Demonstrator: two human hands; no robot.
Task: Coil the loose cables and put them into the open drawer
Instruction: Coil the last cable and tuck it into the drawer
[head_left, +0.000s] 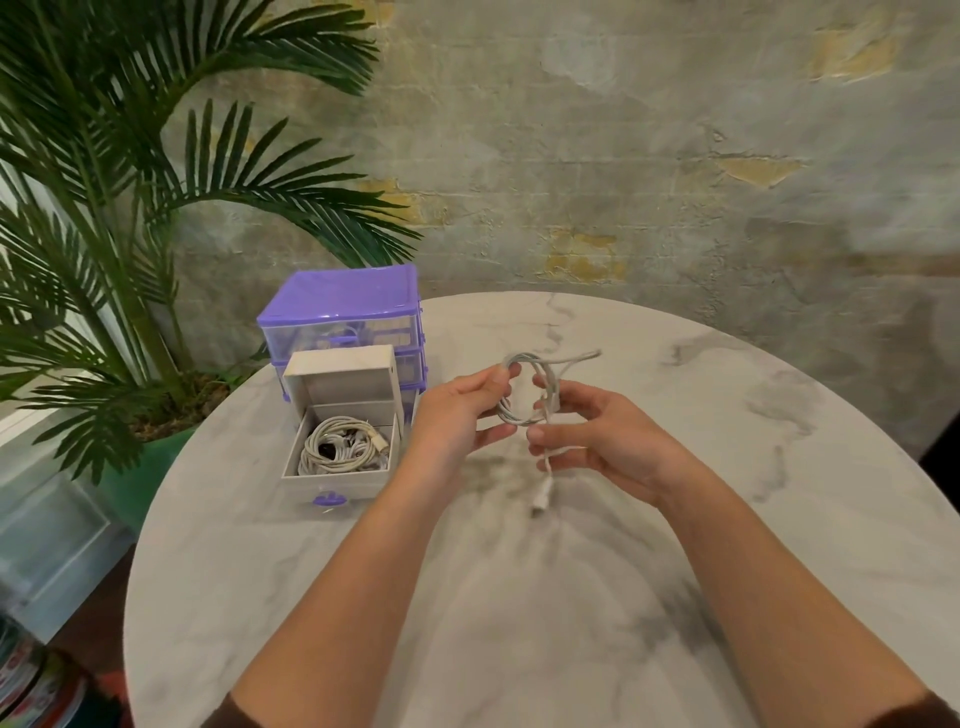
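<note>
Two hands, one cable in work. Far left of frame: potted palm (119, 218). Right of it, lower-centre left: purple drawer unit (340, 312) on the marble bench (519, 597), bottom open drawer (340, 480) pulled out toward the camera, several coiled white cables (337, 447) already inside.

Centre frame, above the bench: left hand (457, 415) has its grip pinched on the left side of the white cable (524, 387) coil, thumb and fingers curled round the loops. Right hand (602, 431) grips the coil's right side with fingers curled; one plug tail hangs down between the hands, the other end sticks out upper right of the coil.

Judgement: coil nearly done, tail not yet tucked. To finish well: keep the left pinch fixed as anchor, feed the hanging tail round with the right hand at the same loop size, no twist, then carry it left into the drawer on top of the pile.

Brands/labels: nothing readable anywhere; the cable is slightly blurred.
</note>
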